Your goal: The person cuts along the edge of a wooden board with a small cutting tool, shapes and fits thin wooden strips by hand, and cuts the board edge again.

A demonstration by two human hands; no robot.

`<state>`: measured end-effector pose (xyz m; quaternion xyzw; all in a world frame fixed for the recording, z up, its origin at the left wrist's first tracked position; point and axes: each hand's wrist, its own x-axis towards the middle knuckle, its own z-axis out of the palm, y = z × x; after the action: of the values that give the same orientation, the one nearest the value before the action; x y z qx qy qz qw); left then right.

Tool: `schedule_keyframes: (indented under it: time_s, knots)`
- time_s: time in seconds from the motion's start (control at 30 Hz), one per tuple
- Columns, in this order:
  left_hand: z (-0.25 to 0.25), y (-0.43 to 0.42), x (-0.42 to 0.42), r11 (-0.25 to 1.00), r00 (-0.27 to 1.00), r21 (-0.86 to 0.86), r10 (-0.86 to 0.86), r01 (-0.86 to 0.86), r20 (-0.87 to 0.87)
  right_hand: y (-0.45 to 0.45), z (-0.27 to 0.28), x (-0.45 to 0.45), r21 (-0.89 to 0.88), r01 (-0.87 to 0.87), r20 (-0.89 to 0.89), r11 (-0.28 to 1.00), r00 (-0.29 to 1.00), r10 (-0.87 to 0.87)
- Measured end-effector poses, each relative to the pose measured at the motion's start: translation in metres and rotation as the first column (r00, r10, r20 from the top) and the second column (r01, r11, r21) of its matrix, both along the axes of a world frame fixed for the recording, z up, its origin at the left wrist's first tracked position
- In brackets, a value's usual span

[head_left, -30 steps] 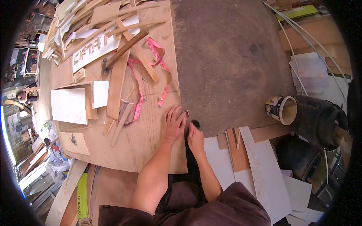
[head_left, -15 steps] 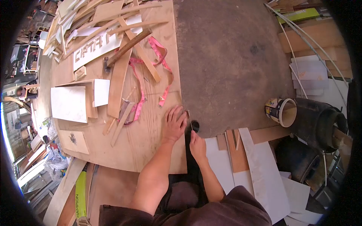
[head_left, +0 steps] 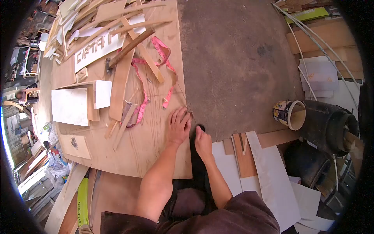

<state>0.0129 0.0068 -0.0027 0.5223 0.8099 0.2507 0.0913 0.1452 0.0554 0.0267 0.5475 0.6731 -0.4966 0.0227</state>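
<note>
My left hand (head_left: 180,124) presses down at the right edge of the plywood tabletop (head_left: 156,152), its fingers together and bent. What lies under its fingertips is too small and covered to name. Just right of it, beyond the edge, my right hand (head_left: 203,142) is closed with the thumb on top. It grips a thin, narrow tool that shows only faintly near the left fingertips; its kind is unclear. A pink tape measure (head_left: 168,95) lies looped on the tabletop ahead of my left hand.
A hammer (head_left: 132,47) rests across wood strips, beside a white board with cut-out letters (head_left: 83,62). White box-like panels (head_left: 70,107) stand left. On the right are a paint bucket (head_left: 298,116), a dark drum (head_left: 325,119) and leaning boards (head_left: 274,187). A person sits far left.
My right hand has moved forward along the edge, closer to my left fingertips, and less of the thin tool shows. My left hand stays in place on the tabletop.
</note>
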Motion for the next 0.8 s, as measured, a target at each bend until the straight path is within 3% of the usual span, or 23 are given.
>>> schedule_keyframes:
  time_s: [0.17,0.37,0.5,0.67,0.8]
  knots:
    - [0.003,0.001,-0.003,1.000,1.000,0.001,-0.008,0.008,-0.002,-0.005,-0.008,-0.016,0.071,0.065,-0.093,0.995,0.994,-0.059]
    - [0.002,0.001,-0.002,1.000,1.000,-0.015,-0.014,0.014,-0.010,-0.006,0.001,0.005,-0.016,-0.075,0.039,0.997,0.996,0.075]
    - [0.009,-0.001,-0.003,1.000,1.000,-0.006,-0.014,0.014,-0.015,0.017,-0.011,-0.037,0.047,-0.021,-0.058,0.999,0.998,0.024]
    - [0.005,0.004,-0.005,1.000,1.000,0.016,-0.025,0.025,-0.007,-0.023,-0.010,0.018,0.070,-0.038,-0.002,0.997,0.999,0.038]
    - [0.004,0.007,-0.004,1.000,0.999,0.009,-0.012,0.012,-0.034,-0.010,-0.024,0.004,0.042,-0.069,0.069,0.997,0.995,0.066]
